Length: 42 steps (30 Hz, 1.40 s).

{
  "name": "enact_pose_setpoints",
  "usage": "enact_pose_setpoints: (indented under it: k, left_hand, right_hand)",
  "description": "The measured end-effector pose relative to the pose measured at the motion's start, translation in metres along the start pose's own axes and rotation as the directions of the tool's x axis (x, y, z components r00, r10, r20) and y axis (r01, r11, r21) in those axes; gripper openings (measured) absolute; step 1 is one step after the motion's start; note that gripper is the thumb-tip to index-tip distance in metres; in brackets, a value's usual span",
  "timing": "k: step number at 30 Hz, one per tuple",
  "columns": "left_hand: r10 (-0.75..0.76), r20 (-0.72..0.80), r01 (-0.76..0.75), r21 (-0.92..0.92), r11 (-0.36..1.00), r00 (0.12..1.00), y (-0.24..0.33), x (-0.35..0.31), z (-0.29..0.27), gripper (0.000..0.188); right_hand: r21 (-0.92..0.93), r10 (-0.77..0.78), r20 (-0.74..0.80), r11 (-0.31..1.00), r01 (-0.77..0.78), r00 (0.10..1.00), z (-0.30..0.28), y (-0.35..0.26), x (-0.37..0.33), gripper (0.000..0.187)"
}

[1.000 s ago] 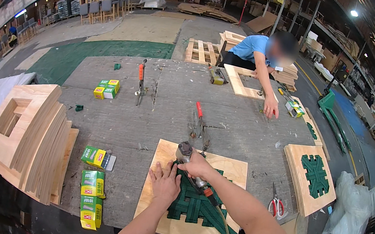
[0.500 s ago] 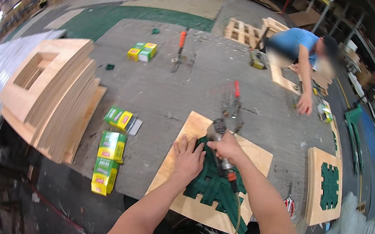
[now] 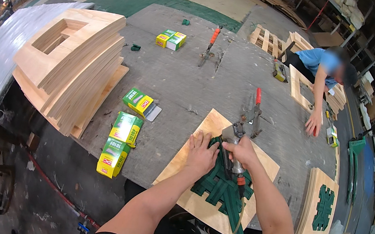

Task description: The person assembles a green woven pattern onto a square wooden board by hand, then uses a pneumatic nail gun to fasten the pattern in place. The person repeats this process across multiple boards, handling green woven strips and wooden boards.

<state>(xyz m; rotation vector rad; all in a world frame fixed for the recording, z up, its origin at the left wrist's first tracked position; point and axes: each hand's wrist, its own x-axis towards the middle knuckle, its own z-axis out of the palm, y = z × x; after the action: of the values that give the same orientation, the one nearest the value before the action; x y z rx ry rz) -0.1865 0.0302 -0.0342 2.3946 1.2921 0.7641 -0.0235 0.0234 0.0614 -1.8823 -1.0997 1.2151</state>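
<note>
My left hand lies flat with fingers stretched out, at the upper left edge of woven green webbing straps. The webbing crosses a light plywood panel at the near edge of the table, and one strap end hangs toward me. My right hand is wrapped around a pneumatic staple gun, whose head is down at the webbing's far edge, close to my left fingertips. From its handle an air hose runs back toward me. The tool's contact point is hidden.
Toggle clamps with red handles stand beyond the panel. Green-yellow boxes lie left, before a tall stack of plywood frames. Panels with green webbing sit at right. Across the table a person in blue reaches over.
My view has shifted, so the table sits differently in it. Both hands and the staple gun keep nearly the same place on the panel. The other person's hand has moved slightly.
</note>
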Motion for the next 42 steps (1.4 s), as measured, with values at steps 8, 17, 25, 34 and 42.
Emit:
enact_pose_setpoints:
  k: [8, 17, 25, 34, 42]
  left_hand:
    - [0.01, -0.072, -0.012, -0.025, 1.0, 0.997, -0.003, -0.003, 0.0, 0.035]
    - [0.007, -0.074, -0.011, -0.047, 0.999, 0.997, -0.004, 0.0, -0.001, 0.031]
    - [0.012, -0.073, -0.018, -0.079, 0.997, 0.997, -0.001, -0.003, 0.0, 0.03]
    - [0.016, -0.099, -0.022, -0.06, 0.998, 0.995, -0.007, -0.001, 0.0, 0.03]
    - [-0.001, -0.038, -0.002, -0.076, 0.997, 0.999, -0.003, -0.002, -0.003, 0.032]
  right_hand:
    - [-0.053, 0.018, 0.005, 0.998, -0.018, 1.0, 0.004, -0.002, 0.001, 0.027]
    - [-0.049, 0.002, 0.047, 0.999, 0.001, 0.999, 0.009, -0.01, -0.004, 0.022]
    - [-0.06, 0.03, 0.03, 0.998, -0.028, 0.999, 0.002, 0.004, -0.005, 0.025]
    - [-0.096, 0.027, -0.037, 0.995, -0.03, 0.999, 0.005, -0.008, -0.008, 0.024]
    - [-0.093, 0.031, -0.06, 0.995, -0.037, 0.998, -0.01, -0.003, 0.002, 0.048]
